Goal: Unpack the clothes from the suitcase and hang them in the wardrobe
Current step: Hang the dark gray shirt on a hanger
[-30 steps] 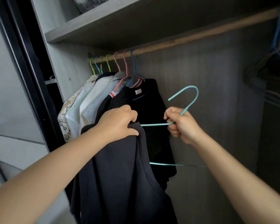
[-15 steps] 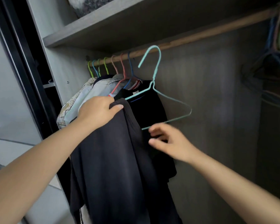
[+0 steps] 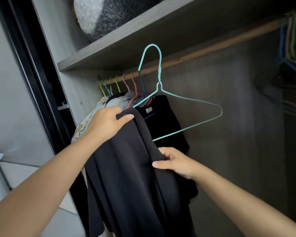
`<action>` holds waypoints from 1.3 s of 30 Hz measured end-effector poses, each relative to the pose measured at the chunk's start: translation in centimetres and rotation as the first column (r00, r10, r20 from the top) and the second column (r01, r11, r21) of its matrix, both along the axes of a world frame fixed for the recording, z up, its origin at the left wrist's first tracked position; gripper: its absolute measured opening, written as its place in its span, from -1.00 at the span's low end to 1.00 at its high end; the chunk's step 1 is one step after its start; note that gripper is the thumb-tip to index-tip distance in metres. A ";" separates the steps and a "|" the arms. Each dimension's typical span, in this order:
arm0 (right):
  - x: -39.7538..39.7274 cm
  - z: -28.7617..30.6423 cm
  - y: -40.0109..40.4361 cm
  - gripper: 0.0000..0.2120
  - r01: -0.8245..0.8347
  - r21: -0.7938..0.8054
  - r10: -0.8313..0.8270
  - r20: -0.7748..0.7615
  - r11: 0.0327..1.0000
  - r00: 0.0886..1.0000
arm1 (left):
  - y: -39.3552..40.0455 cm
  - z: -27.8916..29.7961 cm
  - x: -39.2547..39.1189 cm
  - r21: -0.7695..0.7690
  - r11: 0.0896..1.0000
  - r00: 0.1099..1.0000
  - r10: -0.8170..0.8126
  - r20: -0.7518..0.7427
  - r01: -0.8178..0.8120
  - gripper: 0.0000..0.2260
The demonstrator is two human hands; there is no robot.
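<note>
A black garment (image 3: 130,182) hangs down from my left hand (image 3: 108,124), which grips its top edge together with the left end of a teal wire hanger (image 3: 191,100). The hanger's hook rises in front of the wooden rail (image 3: 212,48); whether it rests on the rail I cannot tell. My right hand (image 3: 174,163) pinches a fold of the same black garment lower down, just under the hanger's bottom wire. The hanger's left arm is hidden inside the cloth.
Several clothes on coloured hangers (image 3: 120,86) crowd the rail's left end, a black shirt (image 3: 162,120) nearest. A grey shelf (image 3: 126,47) above carries a fluffy cushion (image 3: 99,14). Spare hangers (image 3: 294,36) bunch at the far right. The dark door frame (image 3: 32,65) stands left.
My right hand let go of the teal hanger's neck, dropped below it and took hold of the black cloth. The hanger turned upright with its hook up at the rail; my left hand rose.
</note>
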State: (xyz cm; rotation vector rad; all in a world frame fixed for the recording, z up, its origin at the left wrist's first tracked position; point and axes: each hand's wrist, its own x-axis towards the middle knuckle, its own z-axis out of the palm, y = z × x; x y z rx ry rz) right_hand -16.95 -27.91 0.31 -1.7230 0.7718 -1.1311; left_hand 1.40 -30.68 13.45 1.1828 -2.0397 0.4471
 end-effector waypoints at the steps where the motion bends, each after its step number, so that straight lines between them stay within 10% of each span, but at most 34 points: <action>1: -0.5 -0.1 0.2 -0.85 -0.019 0.031 0.021 -0.074 0.999 0.997 | 0.0 0.0 0.2 -0.003 1.000 1.000 -0.009 0.000 0.009 -0.59; 7: -7.5 -1.0 0.3 -0.82 0.137 -0.084 -0.160 -0.607 0.987 0.779 | 0.1 0.4 2.5 -0.002 1.000 1.000 0.012 -0.004 -0.012 -0.58; 11: -11.4 -0.3 1.3 -0.60 0.282 -0.151 -0.320 -0.420 0.947 0.850 | -0.2 -0.9 4.0 0.004 1.000 0.998 -0.025 -0.049 0.026 -0.59; 14: -13.3 0.0 0.9 -0.41 0.383 -0.484 -0.601 -0.456 0.787 0.657 | -0.5 -1.7 3.8 0.026 0.997 0.995 -0.075 -0.065 0.077 -0.60; 18: -15.1 1.1 1.1 -0.71 0.425 -0.781 -0.863 -0.275 0.457 0.423 | -0.5 -1.8 3.6 0.014 0.989 0.984 -0.147 -0.098 0.149 -0.54; 23: -15.3 1.8 2.6 -0.66 0.341 -0.910 -0.953 -0.147 0.235 0.264 | -0.5 -1.8 3.4 0.252 0.940 0.970 -0.198 -0.141 0.229 -0.57; 29: -16.0 3.7 4.1 -0.74 0.309 -0.927 -0.953 -0.126 0.212 0.274 | -0.6 -2.2 3.7 0.616 0.768 0.982 -0.183 -0.051 0.175 -0.55; 39: -10.7 7.5 3.7 -0.83 0.597 -0.693 -0.867 -0.081 0.404 0.492 | -2.0 -2.7 1.7 0.463 0.821 0.941 -0.268 -0.207 0.335 -0.66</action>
